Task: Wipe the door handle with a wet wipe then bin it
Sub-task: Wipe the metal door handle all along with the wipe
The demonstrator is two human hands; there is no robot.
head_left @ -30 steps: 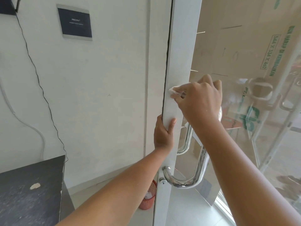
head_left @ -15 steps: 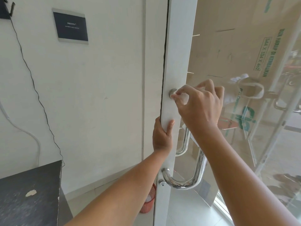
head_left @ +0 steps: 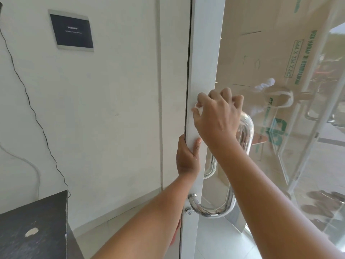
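1. The wet wipe (head_left: 197,109) is a small, soft, limp wad. It is probably light and damp, so it would bunch up or slip unless pinched firmly under the fingertips.
2. The door handle (head_left: 247,128) is a stiff, polished metal tube, likely slippery. Wrapping the wipe round the tube should suit it better than dabbing.
3. The right hand (head_left: 218,120) is curled around the wipe and presses it against the handle's top end, where the handle meets the white door frame (head_left: 205,53).
4. The left hand (head_left: 187,157) grips the door's edge just below, thumb on the front face, apparently steadying the door.
5. The wipe is white and crumpled, mostly hidden in the fist. The handle is a bright, mirror-like chrome loop.
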